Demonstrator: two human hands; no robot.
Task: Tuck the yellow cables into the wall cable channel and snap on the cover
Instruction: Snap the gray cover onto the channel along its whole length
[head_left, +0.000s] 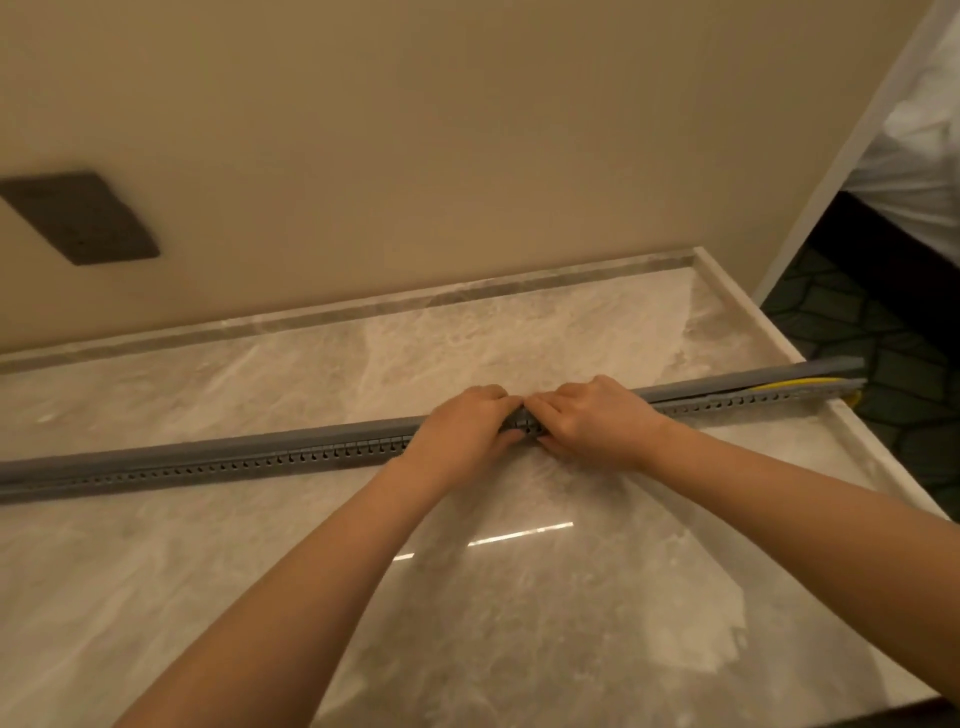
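Two bare forearms reach up from the bottom of the frame across the marble countertop (519, 613). At centre frame the left hand (462, 422) and right hand (589, 415) meet, almost touching. Both have fingers curled over the top of the grey cable channel (208, 467) and thumbs at its slotted front, clamping it. The channel lies flat on the counter, running from the left edge to the right, where it overhangs the counter's end. Its cover (311, 435) gapes there, showing the yellow cables (789, 385). A dark plate (78, 218) sits on the wall, upper left.
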